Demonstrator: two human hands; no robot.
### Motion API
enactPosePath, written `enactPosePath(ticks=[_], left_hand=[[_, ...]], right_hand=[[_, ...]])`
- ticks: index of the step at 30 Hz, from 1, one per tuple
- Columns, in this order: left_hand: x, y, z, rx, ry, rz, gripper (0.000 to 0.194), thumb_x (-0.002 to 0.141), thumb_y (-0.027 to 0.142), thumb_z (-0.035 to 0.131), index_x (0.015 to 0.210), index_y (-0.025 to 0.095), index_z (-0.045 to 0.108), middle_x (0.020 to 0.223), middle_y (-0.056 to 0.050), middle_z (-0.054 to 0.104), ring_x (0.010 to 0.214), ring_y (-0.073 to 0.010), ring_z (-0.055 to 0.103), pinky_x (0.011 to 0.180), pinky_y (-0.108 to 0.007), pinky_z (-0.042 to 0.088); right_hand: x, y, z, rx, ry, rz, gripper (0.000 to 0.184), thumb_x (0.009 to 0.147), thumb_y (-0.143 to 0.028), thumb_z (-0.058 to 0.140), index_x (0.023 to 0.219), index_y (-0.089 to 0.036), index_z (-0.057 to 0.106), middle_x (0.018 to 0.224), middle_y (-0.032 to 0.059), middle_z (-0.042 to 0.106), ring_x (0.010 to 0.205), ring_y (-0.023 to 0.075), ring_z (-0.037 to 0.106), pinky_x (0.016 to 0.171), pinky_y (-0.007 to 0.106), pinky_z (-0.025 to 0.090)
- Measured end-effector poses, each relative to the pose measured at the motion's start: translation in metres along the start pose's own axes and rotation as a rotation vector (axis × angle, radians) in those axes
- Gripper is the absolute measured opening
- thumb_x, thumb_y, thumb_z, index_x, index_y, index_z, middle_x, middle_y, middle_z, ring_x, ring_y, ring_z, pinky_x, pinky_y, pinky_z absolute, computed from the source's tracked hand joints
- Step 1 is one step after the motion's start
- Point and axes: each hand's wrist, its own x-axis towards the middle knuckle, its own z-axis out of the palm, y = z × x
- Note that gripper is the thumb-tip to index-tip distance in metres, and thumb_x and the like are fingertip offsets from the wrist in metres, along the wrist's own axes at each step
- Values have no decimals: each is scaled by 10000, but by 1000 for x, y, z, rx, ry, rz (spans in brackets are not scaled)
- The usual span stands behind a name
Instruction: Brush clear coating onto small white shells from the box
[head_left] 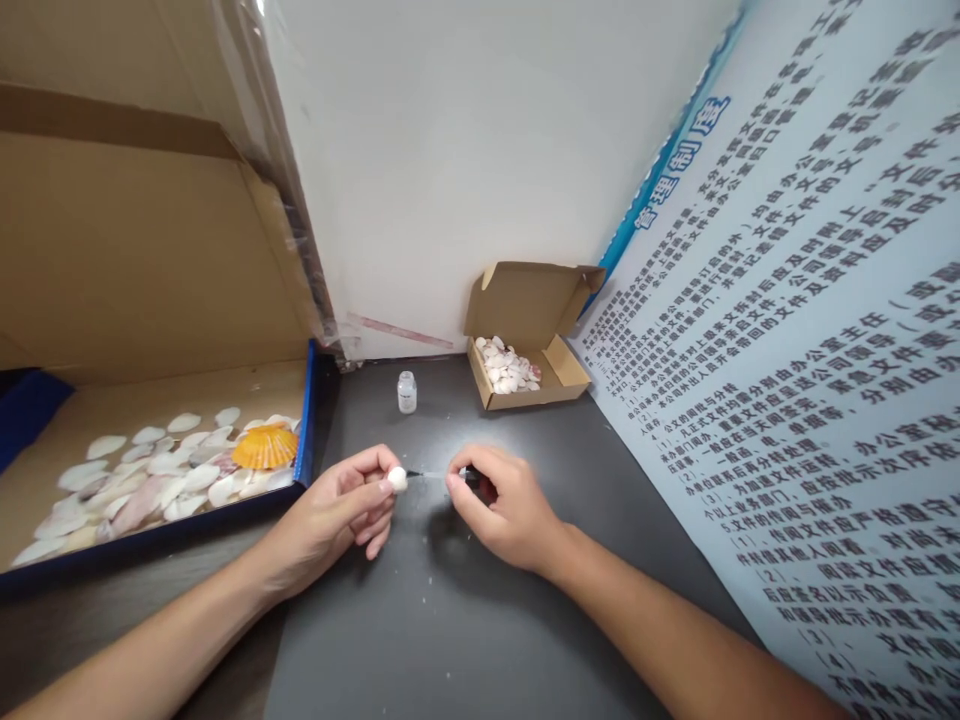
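Between the thumb and index finger of my left hand [358,500] is a small white shell [398,480], with the other fingers curled loosely below. My right hand [499,505] pinches a thin brush [433,475] with a dark pointed tip and a pale, see-through shaft. The brush lies level and its tip reaches the right side of the shell, touching it or very near. My right fingers cover the brush's far end, which looks dark. Beyond both hands, a small clear bottle [406,394] stands upright on the dark tabletop [420,620].
A large blue-edged cardboard box [306,420] at left holds many pale shells [169,470] and an orange scallop shell [265,446]. At the back right, a small open carton [562,375] contains more shells [510,366]. A white panel [450,150] and a printed poster [810,330] bound the table.
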Motion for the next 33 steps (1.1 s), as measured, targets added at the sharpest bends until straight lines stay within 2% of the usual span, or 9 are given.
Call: enactPosePath(ticks=[3,8,13,17,22,28,33], left_hand=[[0,1,0,5,3,-6,298,800,413,746,789,185,555,526,91,377,428,-58,306,406,-189,415],[0,2,1,22,7,-28,303,799,426,742,787,177,570,507,98,354,423,-54,284,401,-179,403],[1,2,2,31,20,-31,317,795,442,743,792,175,570,499,102,359,416,-52,285,400,-181,413],[1,3,3,20,31,-29,306,807,432,729,797,173,567,516,96,390,410,-47,294,403,-187,430],[0,3,2,16,27,-35,316,804,444,731,809,178,560,528,84,436,405,-48,330,408,-198,457],[0,3,3,14,20,-37,360,766,470,769,792,181,555,519,88,443,400,-40,332,405,-190,463],[2,3,3,45,19,-34,336,782,438,763,789,184,544,516,90,435,404,-41,322,405,-188,462]], right_hand=[[-2,-2,1,33,-19,-56,116,909,-258,537,844,-210,621,740,-7,612,579,109,499,570,230,382],[-2,-2,3,-62,18,20,100,897,-235,551,832,-214,623,713,-13,608,603,119,515,589,236,374],[-2,-3,1,-21,-25,-63,116,903,-254,542,832,-209,621,723,-8,614,571,110,501,573,230,377],[-2,-5,1,-92,23,19,104,882,-220,542,812,-213,619,678,-19,605,566,115,507,573,236,376],[-4,-6,3,-5,2,-34,97,893,-260,537,904,-217,624,663,-29,604,510,103,483,526,224,369],[-4,-4,2,-71,55,52,91,874,-237,548,841,-210,628,564,-52,511,484,104,461,518,227,340],[-4,-4,3,0,30,-16,96,888,-229,548,843,-208,630,643,-31,570,530,104,494,550,223,370]])
